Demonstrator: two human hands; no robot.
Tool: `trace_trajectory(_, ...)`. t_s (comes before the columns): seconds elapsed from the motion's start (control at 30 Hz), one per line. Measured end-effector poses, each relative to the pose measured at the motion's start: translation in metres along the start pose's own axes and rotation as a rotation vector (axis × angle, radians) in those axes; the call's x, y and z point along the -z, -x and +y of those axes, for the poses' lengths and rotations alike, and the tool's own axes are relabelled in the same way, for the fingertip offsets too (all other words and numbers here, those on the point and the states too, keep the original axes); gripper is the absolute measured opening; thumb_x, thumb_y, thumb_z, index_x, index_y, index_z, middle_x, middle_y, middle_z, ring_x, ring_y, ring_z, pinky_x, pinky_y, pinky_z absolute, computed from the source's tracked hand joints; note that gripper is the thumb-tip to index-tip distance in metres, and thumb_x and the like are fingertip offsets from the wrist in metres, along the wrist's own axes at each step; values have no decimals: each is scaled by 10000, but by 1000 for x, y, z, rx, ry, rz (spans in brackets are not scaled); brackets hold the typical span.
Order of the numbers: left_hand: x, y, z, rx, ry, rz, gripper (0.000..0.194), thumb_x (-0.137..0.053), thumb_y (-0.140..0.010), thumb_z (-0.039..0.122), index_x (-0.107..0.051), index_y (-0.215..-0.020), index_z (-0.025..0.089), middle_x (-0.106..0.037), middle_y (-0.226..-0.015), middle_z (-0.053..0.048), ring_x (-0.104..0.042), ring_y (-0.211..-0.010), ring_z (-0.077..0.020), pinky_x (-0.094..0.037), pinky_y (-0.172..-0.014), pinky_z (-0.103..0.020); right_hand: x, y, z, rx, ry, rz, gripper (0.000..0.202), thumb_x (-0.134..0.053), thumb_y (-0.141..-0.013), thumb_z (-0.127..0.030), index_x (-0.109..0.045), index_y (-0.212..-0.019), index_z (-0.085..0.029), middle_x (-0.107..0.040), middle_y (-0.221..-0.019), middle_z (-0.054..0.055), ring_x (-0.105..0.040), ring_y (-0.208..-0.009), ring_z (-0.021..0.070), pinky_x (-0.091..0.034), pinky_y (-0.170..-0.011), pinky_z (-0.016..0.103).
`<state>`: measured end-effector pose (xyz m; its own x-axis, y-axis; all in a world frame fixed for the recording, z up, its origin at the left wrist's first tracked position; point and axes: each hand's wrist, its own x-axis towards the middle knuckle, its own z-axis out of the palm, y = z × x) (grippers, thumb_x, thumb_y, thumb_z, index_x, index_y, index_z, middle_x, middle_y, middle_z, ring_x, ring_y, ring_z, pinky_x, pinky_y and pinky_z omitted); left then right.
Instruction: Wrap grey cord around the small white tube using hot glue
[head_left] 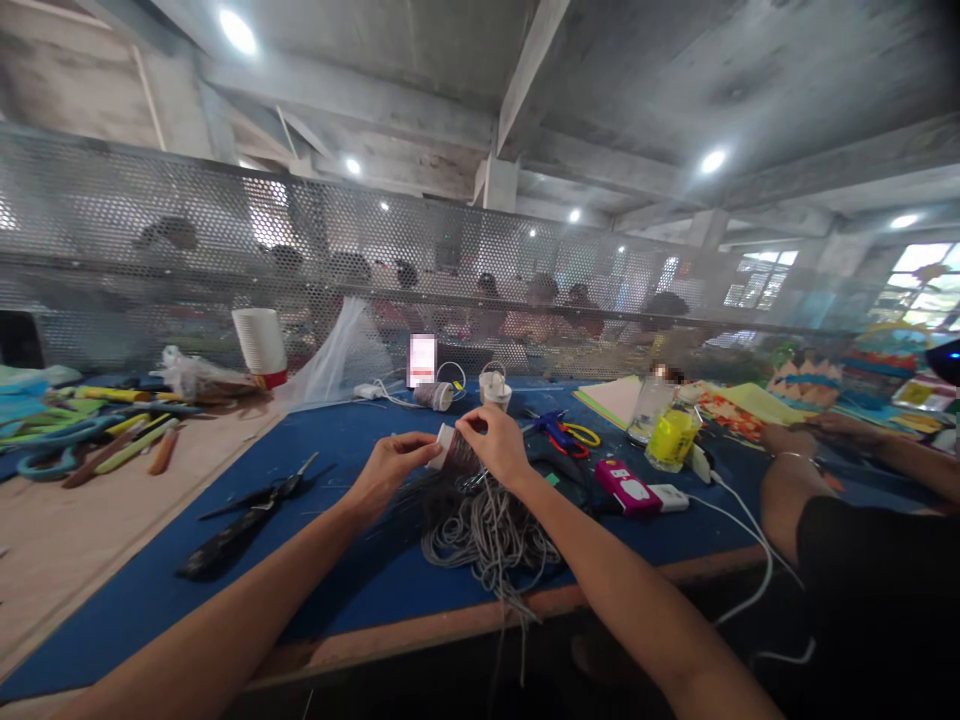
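Observation:
A white paper cup (pixel 463 456) wound with grey-brown cord lies on its side in the air above the table. My left hand (pixel 394 468) grips its white end between thumb and fingers. Fingers pinched together, my right hand (pixel 495 447) is at the wound side of the cup, on the grey cord; the exact grip is partly hidden. Below both hands a loose tangle of grey cord (pixel 491 535) spreads on the blue tabletop (pixel 360 590), with ends hanging over the front edge. Behind stand another cord-wound cup (pixel 433 397) and a white cup (pixel 496 392).
Black-handled scissors (pixel 247 525) lie left. Stacked paper cups (pixel 259 342) and a lit phone (pixel 422 362) stand behind. At right are a blue tool (pixel 550 424), a purple box (pixel 628 487), a yellow bottle (pixel 670 442), white cable and another person's arm (pixel 787 490). Perforated metal screens the back.

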<state>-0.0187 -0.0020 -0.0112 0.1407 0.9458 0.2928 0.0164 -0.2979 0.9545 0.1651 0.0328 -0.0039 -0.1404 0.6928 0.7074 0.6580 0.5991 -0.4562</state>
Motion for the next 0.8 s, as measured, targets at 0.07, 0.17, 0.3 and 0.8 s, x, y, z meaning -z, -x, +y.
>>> trace_trajectory(0.07, 0, 0, -1, 5, 19, -6, 214, -730, -704, 349, -760, -818, 170, -711, -776, -34, -578, -732, -180, -408, -710, -265, 1, 0, 0, 9, -13, 5, 173, -562, -873, -343, -659, -838, -204, -646, -856, 8, -597, -779, 126, -440, -742, 226)
trace_trajectory(0.17, 1, -1, -3, 17, 44, -12, 221, -734, -705, 342, -764, -848, 176, -713, -781, -32, -571, -727, -171, -403, -696, -256, 2, -1, 0, 22, -26, 8, 194, -543, -887, -349, -657, -838, -199, -645, -854, 11, -592, -776, 127, -435, -753, 227)
trace_trajectory(0.3, 2, -2, -4, 29, 91, -24, 223, -733, -708, 336, -768, -867, 183, -723, -819, -40, -586, -757, -180, -415, -711, -257, 4, -1, -1, 3, -31, 24, 287, -479, -921, -406, -656, -840, -195, -648, -861, 22, -593, -805, 131, -424, -767, 226)
trace_trajectory(0.8, 2, -5, -3, 88, 270, 28, 229, -783, -641, 316, -765, -809, 161, -728, -824, -63, -625, -797, -191, -466, -808, -287, 7, 1, 3, -233, -10, -163, 530, -283, -929, -623, -653, -925, -245, -704, -873, 12, -647, -853, 184, -387, -685, 248)
